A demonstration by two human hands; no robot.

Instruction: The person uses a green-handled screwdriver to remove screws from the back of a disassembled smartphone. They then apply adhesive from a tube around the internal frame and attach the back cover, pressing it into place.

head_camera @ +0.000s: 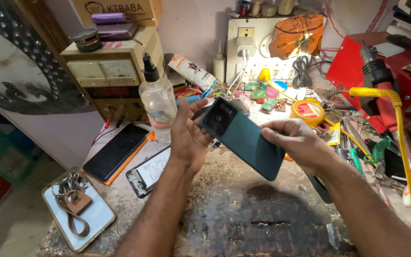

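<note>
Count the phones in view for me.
4: a teal one in both hands, a black one left, an opened one beside it, a white one under keys; clutter may hide more.

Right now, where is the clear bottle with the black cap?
In the head view the clear bottle stands left of centre on the workbench, just behind the left hand and beside the beige meter box.

Four phones counted: one dark green (246, 138), one black (116, 151), one opened (149, 172), one pale (79, 216). One clear bottle (158, 100). Perhaps three circuit boards (258, 93), blurred.
</note>
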